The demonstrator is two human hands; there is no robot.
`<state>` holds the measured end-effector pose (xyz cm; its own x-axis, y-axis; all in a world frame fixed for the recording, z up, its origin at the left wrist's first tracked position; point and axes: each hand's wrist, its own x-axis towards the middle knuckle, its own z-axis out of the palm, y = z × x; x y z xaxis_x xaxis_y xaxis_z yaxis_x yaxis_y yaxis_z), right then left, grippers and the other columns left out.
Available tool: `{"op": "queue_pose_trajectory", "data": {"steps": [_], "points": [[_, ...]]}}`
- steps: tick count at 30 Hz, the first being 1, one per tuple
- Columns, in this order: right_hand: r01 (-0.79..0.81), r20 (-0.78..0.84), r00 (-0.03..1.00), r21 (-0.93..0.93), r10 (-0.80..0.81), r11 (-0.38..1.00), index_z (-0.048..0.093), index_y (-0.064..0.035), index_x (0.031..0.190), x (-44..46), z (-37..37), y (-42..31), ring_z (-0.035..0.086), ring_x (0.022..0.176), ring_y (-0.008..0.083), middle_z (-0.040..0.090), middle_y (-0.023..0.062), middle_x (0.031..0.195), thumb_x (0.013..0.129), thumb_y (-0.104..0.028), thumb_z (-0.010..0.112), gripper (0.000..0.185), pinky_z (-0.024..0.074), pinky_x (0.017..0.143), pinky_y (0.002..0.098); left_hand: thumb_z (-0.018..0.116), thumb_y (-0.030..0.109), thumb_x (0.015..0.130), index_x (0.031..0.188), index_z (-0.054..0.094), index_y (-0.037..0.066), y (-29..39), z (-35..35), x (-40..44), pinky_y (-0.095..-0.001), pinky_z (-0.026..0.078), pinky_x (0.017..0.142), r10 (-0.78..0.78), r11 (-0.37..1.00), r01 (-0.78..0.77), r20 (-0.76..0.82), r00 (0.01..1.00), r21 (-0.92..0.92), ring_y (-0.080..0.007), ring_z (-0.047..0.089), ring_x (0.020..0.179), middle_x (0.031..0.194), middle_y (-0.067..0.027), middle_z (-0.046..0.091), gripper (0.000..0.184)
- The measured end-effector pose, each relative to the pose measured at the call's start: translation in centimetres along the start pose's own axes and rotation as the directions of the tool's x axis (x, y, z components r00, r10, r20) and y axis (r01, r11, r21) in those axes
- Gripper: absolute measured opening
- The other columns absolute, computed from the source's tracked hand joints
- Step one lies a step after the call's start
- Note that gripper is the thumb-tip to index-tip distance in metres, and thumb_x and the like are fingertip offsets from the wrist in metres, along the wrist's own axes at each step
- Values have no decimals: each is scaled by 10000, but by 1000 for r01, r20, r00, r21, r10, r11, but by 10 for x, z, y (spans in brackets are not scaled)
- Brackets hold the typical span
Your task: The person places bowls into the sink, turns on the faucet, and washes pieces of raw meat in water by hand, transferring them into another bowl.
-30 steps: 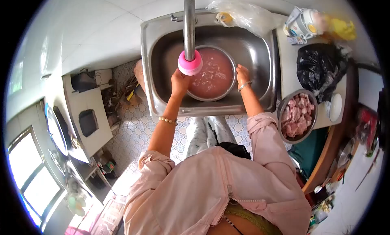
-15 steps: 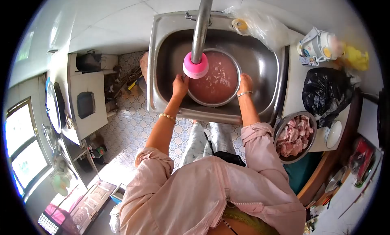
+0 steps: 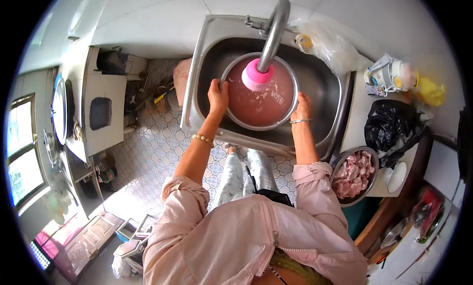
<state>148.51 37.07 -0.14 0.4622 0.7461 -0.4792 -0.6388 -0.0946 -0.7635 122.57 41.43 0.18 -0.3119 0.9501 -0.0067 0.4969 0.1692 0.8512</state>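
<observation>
A round metal basin (image 3: pixel 294 115) holds cloudy reddish water (image 3: pixel 256 110) with pale bits floating in it. It is inside the stainless steel sink (image 3: pixel 320 125), beneath the faucet's pink spout head (image 3: pixel 257 77). My left hand (image 3: pixel 218 96) grips the basin's left rim, its fingers mostly hidden behind the thumb side. On the opposite rim, my right hand (image 3: pixel 302 107) is closed round the edge. Whether the basin touches the sink's bottom cannot be made out. To the right of the sink, a metal bowl (image 3: pixel 373 162) is filled with chunks of raw meat (image 3: pixel 353 175).
A clear plastic bag (image 3: pixel 330 46) lies on the sink's back right corner. Along the right counter are a white bottle (image 3: pixel 389 75), a black plastic bag (image 3: pixel 394 127) and a white bowl (image 3: pixel 397 176). The curved faucet (image 3: pixel 277 31) arches over the sink.
Held in both hands, the basin has shifted left in the sink, so the pink spout head is now over its middle rather than its left edge. My view has also turned slightly.
</observation>
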Motion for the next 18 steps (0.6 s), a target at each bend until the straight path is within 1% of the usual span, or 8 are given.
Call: {"op": "queue_pose_trajectory", "data": {"steps": [3,5,7,9,11,12,15,18], "points": [[12,43,999,5,-12,1000,546,-10,887,-19,14,-17,556,797,135,585,54,847,827,-58,531,78,455,776,270,599,184,804,870,524,-7,32,-32,-2,-360,441,628,31,999,-31,-14,999,-10,-293,564,661,724,-171,569,215],[-43,85,996,25,41,999,547,-11,887,-47,32,-37,564,771,142,590,64,837,831,-39,514,71,464,759,264,596,185,805,870,533,-10,43,-56,-6,-357,442,635,9,1000,-10,-35,999,-16,-289,567,671,735,-172,575,215],[-106,166,981,24,100,994,548,-12,885,-74,48,-52,570,730,139,595,66,816,838,-24,489,76,473,715,251,594,199,807,884,543,-11,48,-80,-11,-355,443,640,53,999,-54,-72,996,-1,-285,570,681,741,-172,581,229],[-152,315,940,52,128,987,549,-10,880,-80,48,-49,572,695,129,600,66,800,848,-15,456,98,477,673,239,591,212,808,892,551,-16,44,-103,-17,-356,445,646,68,997,-71,-146,987,-14,-281,574,692,749,-174,588,246],[-231,436,876,4,206,973,552,-22,852,-103,55,-51,582,774,162,600,84,842,859,-15,416,136,478,757,293,594,214,807,891,554,-21,43,-135,-29,-359,447,650,-30,1000,30,-86,996,3,-274,578,696,751,-179,590,253],[-243,413,878,-46,240,969,552,-20,855,-131,77,-63,587,790,173,602,89,861,856,-10,412,141,479,774,298,599,207,804,895,555,-23,49,-154,-38,-359,448,652,-29,1000,29,-95,995,-4,-266,579,697,754,-189,590,251],[-280,446,844,-104,297,954,551,-21,875,-171,102,-49,589,823,181,605,99,895,858,-8,408,145,479,797,309,606,206,799,911,559,-17,21,-204,-59,-354,452,660,-126,990,116,-141,982,-79,-267,586,707,758,-191,595,254],[-309,522,768,-204,370,929,546,-27,902,-215,131,-28,580,919,191,601,118,952,865,-18,422,130,469,852,315,614,219,791,958,578,22,-11,-259,-85,-338,463,698,-159,987,145,-258,953,-76,-280,609,767,804,-176,622,261]]}}
